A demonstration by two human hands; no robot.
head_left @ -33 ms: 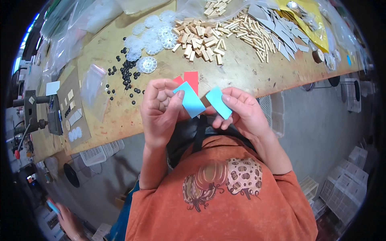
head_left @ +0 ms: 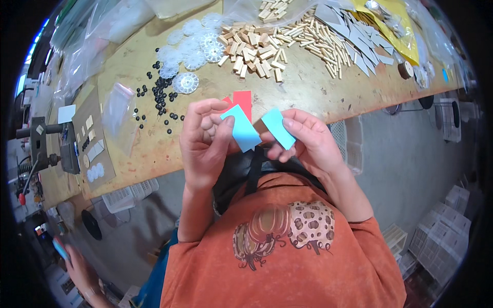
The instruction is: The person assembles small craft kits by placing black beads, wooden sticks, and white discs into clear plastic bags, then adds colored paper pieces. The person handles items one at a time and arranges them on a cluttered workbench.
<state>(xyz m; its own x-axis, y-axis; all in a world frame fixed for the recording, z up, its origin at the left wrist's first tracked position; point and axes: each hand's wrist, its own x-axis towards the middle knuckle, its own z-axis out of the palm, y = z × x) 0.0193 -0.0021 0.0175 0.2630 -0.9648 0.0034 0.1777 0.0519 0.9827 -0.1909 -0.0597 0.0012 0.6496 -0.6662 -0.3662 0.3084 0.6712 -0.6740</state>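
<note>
Holding two light-blue paper strips just below the middle of the frame, you have one in each hand. Your left hand [head_left: 205, 136] is closed on the left blue strip [head_left: 241, 128], thumb and fingers pinching its lower part, and the strip stands up at a slant. Your right hand [head_left: 308, 141] is clamped on the right blue strip [head_left: 279, 128] the same way. The two strips sit near each other but apart, their lower ends close together over your chest.

Behind the left strip a red strip [head_left: 242, 98] shows, with a second red corner beside it; whether your left hand also grips it or it lies on the bench [head_left: 287, 95] cannot be told.

As for progress, the strips look separated and flat, with no fold, join or fastening visible, so the work on them seems to be at an early stage. Nothing finished from paper can be seen on the bench.

Along the top of the frame lie wooden blocks [head_left: 251, 51], thin wooden dowels [head_left: 318, 43], grey flat pieces [head_left: 354, 38] and clear toothed discs [head_left: 197, 43]. Black beads [head_left: 159, 95] are scattered at the upper left. Another person's hand [head_left: 77, 267] appears at the lower left, well away from yours.
</note>
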